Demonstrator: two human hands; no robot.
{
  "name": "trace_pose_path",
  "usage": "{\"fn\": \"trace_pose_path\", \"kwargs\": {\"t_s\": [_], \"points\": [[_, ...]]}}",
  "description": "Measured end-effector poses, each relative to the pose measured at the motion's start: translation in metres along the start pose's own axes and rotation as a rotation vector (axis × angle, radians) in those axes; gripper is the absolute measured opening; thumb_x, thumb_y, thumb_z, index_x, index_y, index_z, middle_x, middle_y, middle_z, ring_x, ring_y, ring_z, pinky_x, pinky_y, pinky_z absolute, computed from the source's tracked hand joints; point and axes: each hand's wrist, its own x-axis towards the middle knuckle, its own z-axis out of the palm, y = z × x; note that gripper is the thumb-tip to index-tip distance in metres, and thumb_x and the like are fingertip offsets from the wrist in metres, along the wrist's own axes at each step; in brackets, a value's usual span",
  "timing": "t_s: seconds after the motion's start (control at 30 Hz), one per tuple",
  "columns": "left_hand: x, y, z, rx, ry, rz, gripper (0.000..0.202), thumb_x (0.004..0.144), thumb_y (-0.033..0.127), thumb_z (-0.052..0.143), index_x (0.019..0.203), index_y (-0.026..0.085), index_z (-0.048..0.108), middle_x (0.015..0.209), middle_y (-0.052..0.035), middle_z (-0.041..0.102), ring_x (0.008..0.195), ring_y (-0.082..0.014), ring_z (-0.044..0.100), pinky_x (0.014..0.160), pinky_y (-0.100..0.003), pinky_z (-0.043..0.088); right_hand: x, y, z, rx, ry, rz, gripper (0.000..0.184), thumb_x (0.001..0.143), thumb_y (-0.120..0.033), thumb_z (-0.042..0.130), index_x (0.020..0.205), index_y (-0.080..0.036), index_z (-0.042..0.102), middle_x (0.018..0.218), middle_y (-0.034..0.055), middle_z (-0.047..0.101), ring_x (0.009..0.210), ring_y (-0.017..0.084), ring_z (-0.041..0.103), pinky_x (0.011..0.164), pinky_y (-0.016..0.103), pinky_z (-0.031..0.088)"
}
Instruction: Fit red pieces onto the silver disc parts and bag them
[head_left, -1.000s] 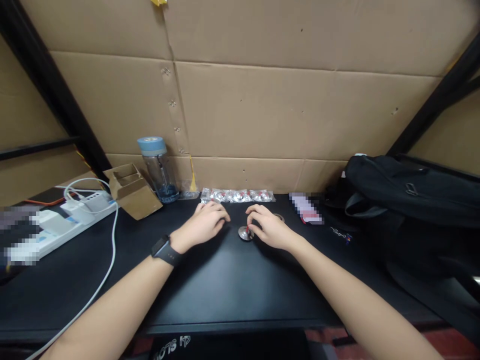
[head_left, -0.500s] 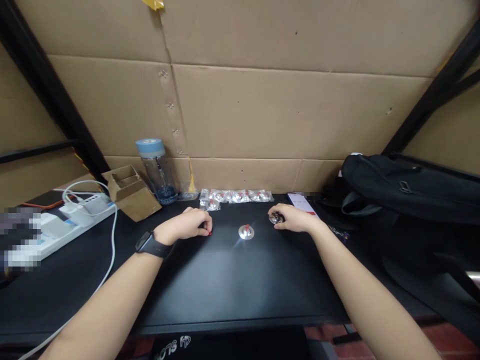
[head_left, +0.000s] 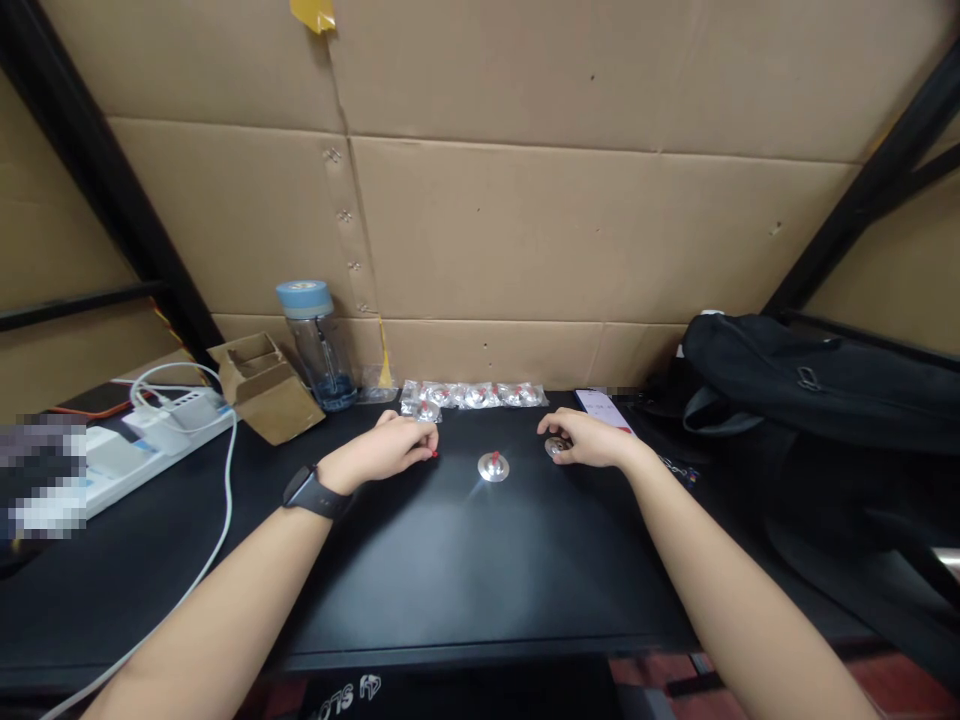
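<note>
My left hand [head_left: 396, 446] is closed in a pinch left of the middle of the black table, with a small red piece [head_left: 435, 454] showing at the fingertips; the rest of it is hidden. To its right lies a shiny finger cymbal [head_left: 493, 467], domed in the middle, its red loop standing up. My right hand [head_left: 585, 440] is over a second finger cymbal [head_left: 556, 446] that rests flat on the table. Its fingers are apart, the thumb close by the rim, and they partly cover the disc.
Several bagged finger cymbals [head_left: 480, 396] line the back. A phone [head_left: 598, 405] and a black backpack [head_left: 817, 400] are at right. At left stand a bottle [head_left: 319, 345], an open cardboard box [head_left: 270, 390] and a power strip [head_left: 150, 455] with a white cable.
My right hand has loosened around its cymbal, which was tilted in the fingers and now lies flat. The left hand has moved slightly right with the red piece.
</note>
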Motion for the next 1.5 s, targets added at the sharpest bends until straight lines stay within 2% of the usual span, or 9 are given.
{"fn": "trace_pose_path", "kwargs": {"t_s": [0.13, 0.27, 0.53, 0.83, 1.03, 1.37, 1.5], "points": [[0.0, 0.002, -0.002, 0.027, 0.004, 0.003, 0.015, 0.097, 0.032, 0.056, 0.088, 0.023, 0.064, 0.086, 0.0022, 0.074, 0.08, -0.0159, 0.065, 0.089, -0.031, 0.032, 0.001, 0.006, -0.001, 0.045, -0.054, 0.031, 0.054, 0.065, -0.016, 0.078, 0.117, -0.022, 0.067, 0.105, 0.005, 0.066, 0.086, 0.019, 0.064, 0.078, 0.029, 0.051], [0.001, 0.002, -0.002, 0.028, 0.017, 0.027, 0.015, 0.093, 0.033, 0.062, 0.083, 0.024, 0.067, 0.086, 0.0016, 0.074, 0.082, -0.017, 0.065, 0.09, -0.033, 0.032, 0.004, 0.009, 0.001, 0.076, -0.036, 0.048, 0.055, 0.065, -0.015, 0.079, 0.118, -0.022, 0.066, 0.104, 0.005, 0.067, 0.088, 0.02, 0.065, 0.079, 0.029, 0.051], [0.003, 0.001, 0.003, 0.001, 0.06, 0.066, 0.011, 0.09, 0.03, 0.065, 0.081, 0.025, 0.067, 0.087, 0.0022, 0.073, 0.088, -0.0176, 0.064, 0.091, -0.033, 0.031, 0.003, 0.002, 0.001, 0.086, -0.043, -0.003, 0.043, 0.065, -0.01, 0.074, 0.107, -0.022, 0.068, 0.092, 0.0015, 0.067, 0.084, 0.018, 0.063, 0.075, 0.027, 0.049], [0.003, 0.004, 0.004, 0.035, 0.092, 0.06, 0.009, 0.09, 0.03, 0.066, 0.083, 0.025, 0.068, 0.089, 0.0021, 0.073, 0.088, -0.0175, 0.064, 0.091, -0.033, 0.031, -0.002, -0.011, -0.001, 0.038, 0.02, -0.073, 0.04, 0.065, -0.008, 0.071, 0.103, -0.021, 0.067, 0.103, 0.0034, 0.059, 0.084, 0.017, 0.06, 0.077, 0.027, 0.05], [0.006, 0.004, 0.004, 0.029, 0.165, 0.01, 0.008, 0.09, 0.034, 0.069, 0.089, 0.027, 0.074, 0.093, 0.0003, 0.077, 0.094, -0.0198, 0.067, 0.092, -0.035, 0.031, -0.001, -0.013, -0.001, -0.002, 0.011, -0.108, 0.053, 0.06, -0.004, 0.068, 0.111, -0.02, 0.072, 0.114, 0.0069, 0.064, 0.097, 0.022, 0.064, 0.087, 0.03, 0.052], [0.007, 0.013, -0.004, -0.025, 0.326, -0.09, 0.013, 0.093, 0.038, 0.067, 0.091, 0.028, 0.074, 0.098, -0.0002, 0.076, 0.099, -0.0212, 0.065, 0.091, -0.035, 0.034, -0.003, -0.02, -0.001, -0.065, -0.065, -0.063, 0.06, 0.057, -0.007, 0.072, 0.116, -0.015, 0.074, 0.123, 0.0117, 0.067, 0.11, 0.029, 0.065, 0.1, 0.035, 0.051], [0.007, 0.018, -0.001, -0.021, 0.378, -0.12, 0.012, 0.093, 0.039, 0.068, 0.09, 0.028, 0.074, 0.114, -0.0007, 0.071, 0.11, -0.0233, 0.062, 0.097, -0.039, 0.031, -0.003, -0.017, -0.001, -0.081, -0.032, -0.081, 0.058, 0.061, -0.012, 0.074, 0.119, -0.019, 0.074, 0.118, 0.0096, 0.069, 0.111, 0.029, 0.065, 0.101, 0.036, 0.049]]}}
